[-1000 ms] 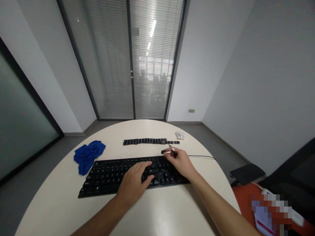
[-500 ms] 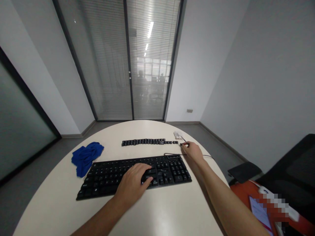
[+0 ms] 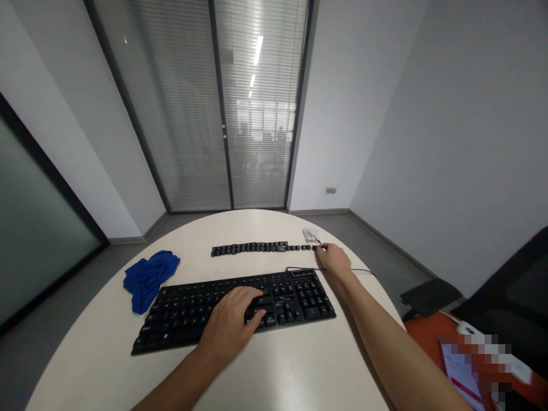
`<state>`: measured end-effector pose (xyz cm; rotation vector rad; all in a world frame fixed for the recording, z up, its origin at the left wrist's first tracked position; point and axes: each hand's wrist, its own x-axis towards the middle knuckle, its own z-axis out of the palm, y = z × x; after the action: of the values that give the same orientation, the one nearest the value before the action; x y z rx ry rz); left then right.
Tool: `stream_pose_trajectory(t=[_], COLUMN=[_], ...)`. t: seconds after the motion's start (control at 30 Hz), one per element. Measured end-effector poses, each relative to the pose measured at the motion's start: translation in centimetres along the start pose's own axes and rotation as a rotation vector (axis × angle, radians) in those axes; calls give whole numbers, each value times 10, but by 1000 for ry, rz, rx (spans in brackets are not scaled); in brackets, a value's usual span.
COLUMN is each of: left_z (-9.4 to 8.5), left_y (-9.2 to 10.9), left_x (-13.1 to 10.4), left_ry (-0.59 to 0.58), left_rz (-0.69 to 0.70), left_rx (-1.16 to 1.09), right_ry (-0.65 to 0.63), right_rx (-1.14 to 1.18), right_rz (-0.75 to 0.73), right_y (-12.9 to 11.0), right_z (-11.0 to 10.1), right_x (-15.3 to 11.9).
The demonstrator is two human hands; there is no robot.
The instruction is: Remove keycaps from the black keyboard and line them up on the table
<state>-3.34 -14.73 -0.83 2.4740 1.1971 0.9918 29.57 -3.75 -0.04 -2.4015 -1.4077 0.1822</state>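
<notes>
A black keyboard (image 3: 184, 311) lies on the round pale table (image 3: 299, 371). My left hand (image 3: 233, 319) rests on its middle-right part, thumb and fingers apart, with nothing in its grasp. Behind the keyboard, small black keycaps (image 3: 250, 248) form a long row. At the row's right end my right hand (image 3: 335, 258) is closed round a thin dark tool (image 3: 319, 242), with its fingertips beside a black keycap (image 3: 314, 248). The tool's far end points toward a small crumpled clear plastic piece (image 3: 309, 234). The fingertips are too small to show exactly what they touch.
A crumpled blue cloth (image 3: 149, 277) lies at the table's left. The keyboard's cable (image 3: 362, 270) runs off the right edge. Beyond that edge stands a chair (image 3: 432, 297) with a red seat, holding a white power strip and a paper.
My right hand has shifted slightly, and a keycap now shows at the row's right end by its fingertips. My left hand stays on the keyboard. The view has tilted a little.
</notes>
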Motion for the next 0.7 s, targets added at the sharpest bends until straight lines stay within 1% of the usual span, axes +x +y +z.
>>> stream_pose_trajectory(t=[0.7], left_z=[0], left_y=[0], left_x=[0], left_ry=[11], left_rz=[17], left_rx=[7], right_ry=[1], right_rx=[10], right_rz=[-8], right_y=[-2], right_z=[0], right_x=[-4])
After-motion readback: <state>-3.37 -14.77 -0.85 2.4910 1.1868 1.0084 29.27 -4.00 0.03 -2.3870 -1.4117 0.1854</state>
